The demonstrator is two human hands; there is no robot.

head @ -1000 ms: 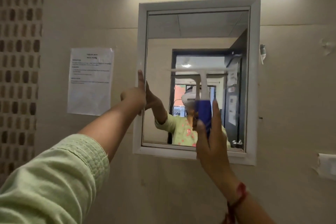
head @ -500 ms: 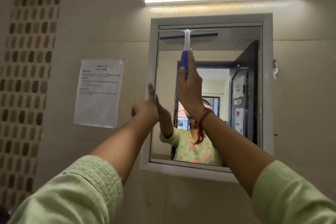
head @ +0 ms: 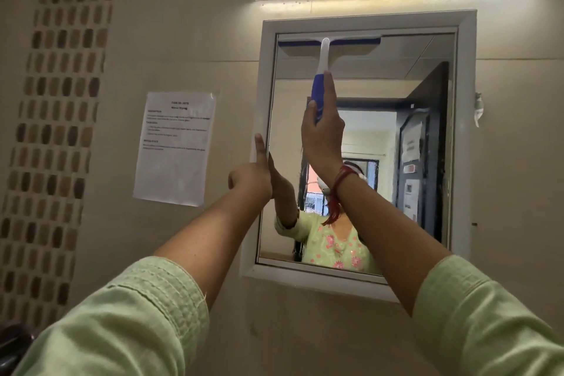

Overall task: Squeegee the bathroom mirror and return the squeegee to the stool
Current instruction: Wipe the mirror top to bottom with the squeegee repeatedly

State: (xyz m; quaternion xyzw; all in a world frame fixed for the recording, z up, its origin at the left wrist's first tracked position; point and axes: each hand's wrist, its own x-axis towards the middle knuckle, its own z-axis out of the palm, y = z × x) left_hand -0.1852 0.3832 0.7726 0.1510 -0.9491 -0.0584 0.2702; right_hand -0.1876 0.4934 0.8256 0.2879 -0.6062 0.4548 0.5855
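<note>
Two hands are up at the mirror [head: 381,85]. The right hand [head: 322,134] is wrapped round the blue grip of the squeegee [head: 324,52]. The blade lies level on the glass at 12 o'clock, reaching toward 11, just under the frame [head: 465,131]. The left hand [head: 251,175] presses on the frame's edge at 9 o'clock with one finger straight up; its other fingers are mostly hidden.

By the look of it, a downward stroke from the top is in hand. The squeegee seems a light, stiff plastic tool with a soft rubber edge. The blue grip is the place to hold it, since the white neck is likely slicker. The blade should glide on glass, but uneven pressure could make it skip and streak. The stool is not in view
</note>
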